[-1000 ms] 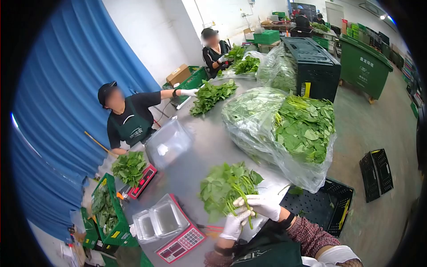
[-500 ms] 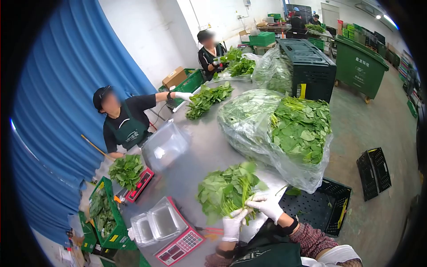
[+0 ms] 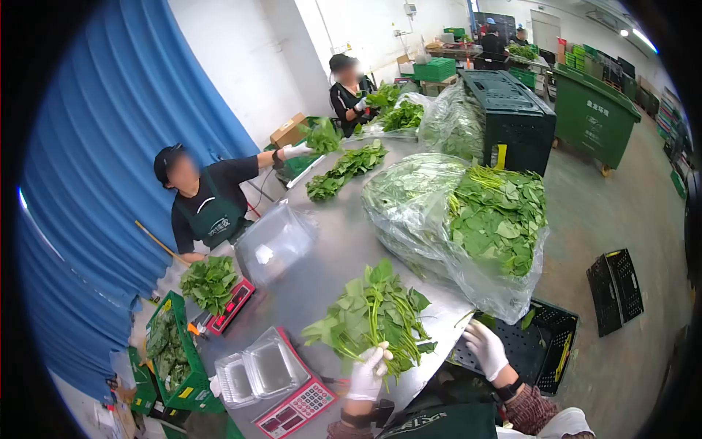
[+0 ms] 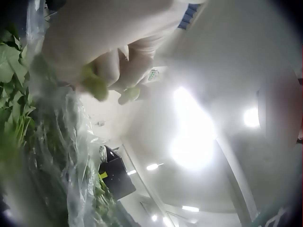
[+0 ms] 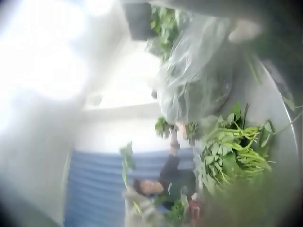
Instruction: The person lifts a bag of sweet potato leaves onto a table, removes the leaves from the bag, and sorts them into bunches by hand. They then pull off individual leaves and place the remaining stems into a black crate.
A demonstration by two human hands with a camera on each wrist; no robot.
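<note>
In the head view my left hand [image 3: 367,374], in a white glove, pinches stems at the lower edge of a loose leafy bunch [image 3: 380,311] above the metal table. The left wrist view shows that gloved hand [image 4: 106,40] with blurred green stem ends [image 4: 94,87] at its curled fingers. My right hand [image 3: 486,351] is apart from the bunch, over the near edge of the black crate [image 3: 545,344], its fingers extended and holding nothing visible. The bunch [image 5: 236,153] also shows in the right wrist view. Open bags of greens [image 3: 501,219] lie beyond.
Clear clamshell trays [image 3: 270,366] sit on a red scale [image 3: 311,395] at the left. Across the table [image 3: 292,293], a person [image 3: 212,205] holds greens near another pile [image 3: 344,172]; greens [image 3: 208,285] rest on a second scale. A dark crate [image 3: 515,117] stands behind the bags.
My right hand has let go of the bunch and moved right, to the crate. My left hand still pinches the stems. The person across has lifted some greens off their pile.
</note>
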